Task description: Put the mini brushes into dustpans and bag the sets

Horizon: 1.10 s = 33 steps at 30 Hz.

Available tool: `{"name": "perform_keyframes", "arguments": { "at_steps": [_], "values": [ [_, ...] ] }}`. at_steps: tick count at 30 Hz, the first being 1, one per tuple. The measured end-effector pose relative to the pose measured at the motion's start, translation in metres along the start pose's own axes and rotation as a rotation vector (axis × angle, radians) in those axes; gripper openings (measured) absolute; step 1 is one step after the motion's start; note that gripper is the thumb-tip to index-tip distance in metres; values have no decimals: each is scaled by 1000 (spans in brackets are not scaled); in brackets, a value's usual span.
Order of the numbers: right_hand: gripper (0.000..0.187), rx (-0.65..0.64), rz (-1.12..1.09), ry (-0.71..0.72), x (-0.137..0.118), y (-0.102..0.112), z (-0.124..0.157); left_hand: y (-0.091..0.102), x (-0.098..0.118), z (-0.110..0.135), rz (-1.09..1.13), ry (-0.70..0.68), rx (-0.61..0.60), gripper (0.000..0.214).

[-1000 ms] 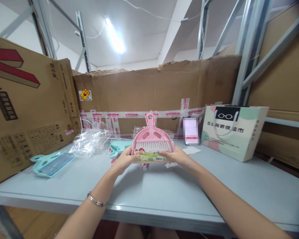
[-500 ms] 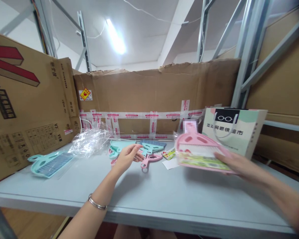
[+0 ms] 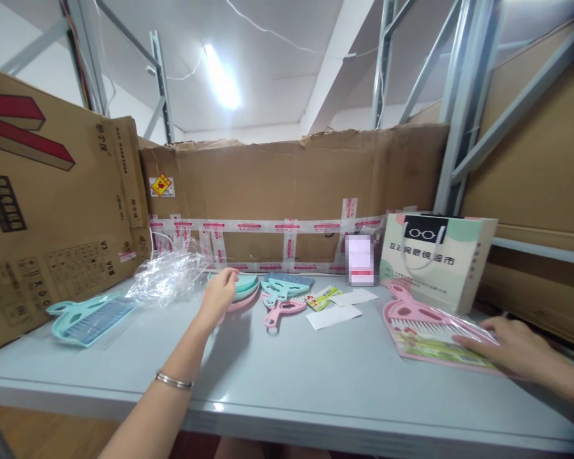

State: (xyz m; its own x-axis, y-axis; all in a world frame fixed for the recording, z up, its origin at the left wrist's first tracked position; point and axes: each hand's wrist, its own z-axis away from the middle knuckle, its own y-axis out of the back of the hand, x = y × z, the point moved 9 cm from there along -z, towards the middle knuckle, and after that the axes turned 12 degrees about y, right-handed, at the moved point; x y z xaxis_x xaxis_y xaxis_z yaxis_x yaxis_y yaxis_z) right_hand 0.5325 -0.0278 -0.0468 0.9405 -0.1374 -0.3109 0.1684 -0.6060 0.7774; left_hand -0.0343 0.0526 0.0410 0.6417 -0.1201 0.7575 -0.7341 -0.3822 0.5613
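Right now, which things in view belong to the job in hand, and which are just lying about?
Likely the job's:
wrapped pink dustpan set, gripped by the right hand
stacked dustpans, at the left hand
loose teal brush; loose pink brush
wrapped teal dustpan set
printed card; clear plastic

Seemingly just lying about:
paper bag
pixelated screen
white slips
box with red print
taped box

The left hand [image 3: 220, 294] partly hides the teal dustpan [image 3: 247, 285].

At the frame's left, the box [image 3: 52, 197] is showing "V3" and "V6". At right, the bag [image 3: 423, 280] is displaying "网眼镜超市" beneath a glasses sign [image 3: 421, 233]. Lower right, the dustpan [image 3: 425, 322] is bearing a label [image 3: 435, 347] too small to read.
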Motion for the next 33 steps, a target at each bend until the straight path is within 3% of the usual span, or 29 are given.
{"name": "perform_keyframes", "arguments": {
  "at_steps": [3,6,9,13,16,19,21,23,25,27,30,31,33],
  "values": [
    [38,-48,223,22,-19,7,-9,-30,11,-10,-513,-112,-170,25],
    [40,-13,273,139,-77,19,-18,-48,14,-21,-843,-157,-167,23],
    [29,-6,147,353,-159,12,-28,-55,8,-31,-914,-126,-130,19],
    [19,-77,-80,628,-265,-21,-33,-50,-1,-31,-952,-135,-98,20],
    [14,-124,-219,693,-315,-43,-35,-35,10,-23,-972,-231,-17,32],
    [14,-47,-493,636,-332,-42,-44,-25,36,-7,-889,-452,70,40],
    [21,18,-688,541,-326,-36,-49,-23,55,6,-776,-616,77,42],
    [35,-3,-831,457,-317,-35,-50,-25,69,19,-659,-756,44,40],
    [53,-144,-925,404,-316,-40,-42,-28,79,29,-547,-843,-2,37],
    [66,-377,-988,377,-322,-52,-26,-30,85,35,-437,-876,-40,34],
    [60,-714,-1099,339,-336,-68,3,-33,89,42,-308,-899,-99,32],
    [55,-761,-1141,312,-338,-70,9,-32,89,43,-260,-891,-102,32],
    [48,-724,-1224,229,-338,-73,10,-24,87,37,-100,-799,-82,28]
  ]
}}
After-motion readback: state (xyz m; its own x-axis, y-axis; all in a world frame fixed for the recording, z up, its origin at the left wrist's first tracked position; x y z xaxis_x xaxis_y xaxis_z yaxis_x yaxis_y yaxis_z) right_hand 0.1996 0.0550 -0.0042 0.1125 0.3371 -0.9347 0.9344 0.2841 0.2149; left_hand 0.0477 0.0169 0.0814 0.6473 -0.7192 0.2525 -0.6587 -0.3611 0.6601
